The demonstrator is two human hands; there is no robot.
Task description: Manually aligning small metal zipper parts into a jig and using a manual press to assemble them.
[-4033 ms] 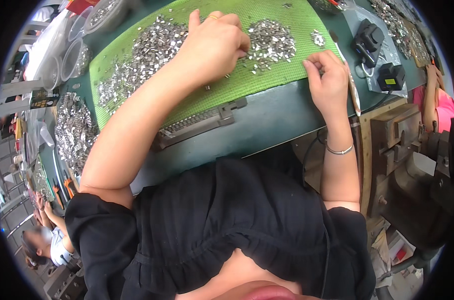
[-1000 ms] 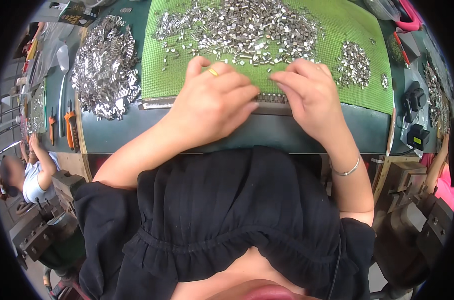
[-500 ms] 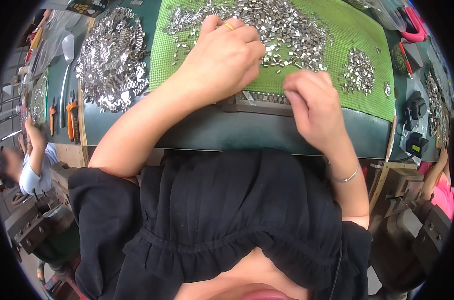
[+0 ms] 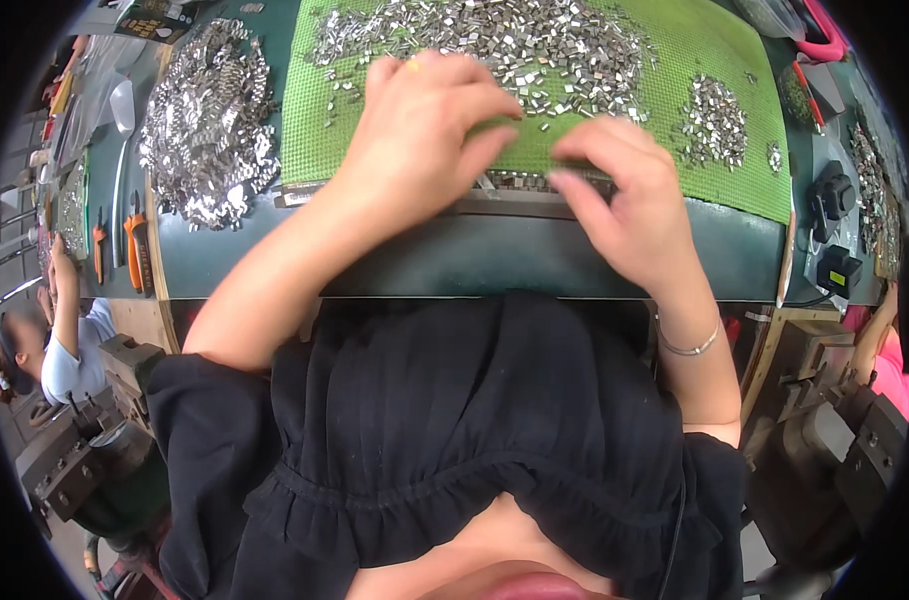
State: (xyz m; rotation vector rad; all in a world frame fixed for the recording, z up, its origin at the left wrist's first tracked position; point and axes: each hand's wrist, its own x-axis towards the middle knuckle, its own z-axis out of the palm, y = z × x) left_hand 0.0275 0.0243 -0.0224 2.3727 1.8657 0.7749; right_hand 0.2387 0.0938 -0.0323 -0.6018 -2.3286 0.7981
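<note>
Part of the bar (image 4: 525,208) carries pieces (image 4: 525,182); a big pile (image 4: 575,55) lies loose. Right hand's (image 4: 640,195) fingers are parted; left hand's (image 4: 415,135), blurred, I cannot tell.

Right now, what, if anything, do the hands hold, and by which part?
Cannot be told: the left hand and right hand are partly blurred, and no held piece is discernible in either.

One fisheye head camera looked steeply down from close above, past the wearer's black top (image 4: 475,400), toward the dark green bench (image 4: 515,258) just ahead.
</note>
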